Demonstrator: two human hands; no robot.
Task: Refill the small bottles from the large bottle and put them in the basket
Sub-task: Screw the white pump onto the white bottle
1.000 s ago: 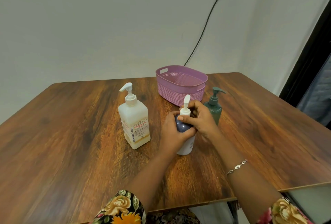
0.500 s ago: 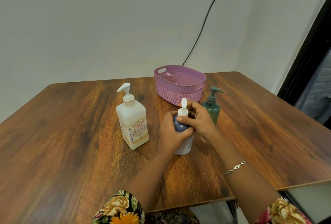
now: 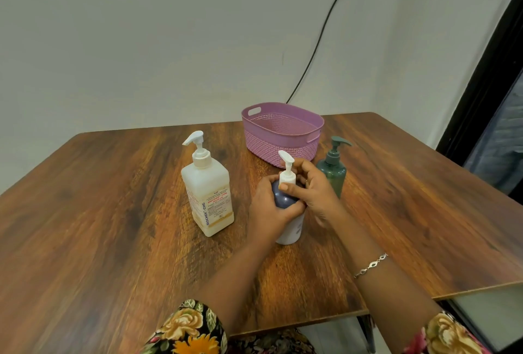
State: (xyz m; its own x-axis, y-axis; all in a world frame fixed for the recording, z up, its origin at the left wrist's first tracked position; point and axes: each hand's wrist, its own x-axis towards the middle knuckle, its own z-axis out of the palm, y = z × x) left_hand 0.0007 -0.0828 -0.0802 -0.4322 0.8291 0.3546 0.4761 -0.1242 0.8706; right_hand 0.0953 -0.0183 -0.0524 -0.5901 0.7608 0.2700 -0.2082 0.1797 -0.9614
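Note:
A small dark-blue and white bottle [image 3: 285, 200] with a white pump [image 3: 287, 169] stands upright at the table's middle. My left hand [image 3: 268, 209] grips its body from the left. My right hand [image 3: 311, 186] pinches the white pump collar at its neck. The large white pump bottle [image 3: 208, 195] with a printed label stands to the left, untouched. A small green pump bottle [image 3: 332, 172] stands just behind my right hand. The purple basket [image 3: 283, 134] sits behind both small bottles, with nothing seen inside it.
The wooden table [image 3: 113, 226] ends at a front edge near my body and a right edge beside a dark door frame [image 3: 486, 70]. A black cable [image 3: 319, 36] runs down the wall behind the basket.
My right hand's fingers have shifted slightly around the pump collar. The bottles and basket stand where they did.

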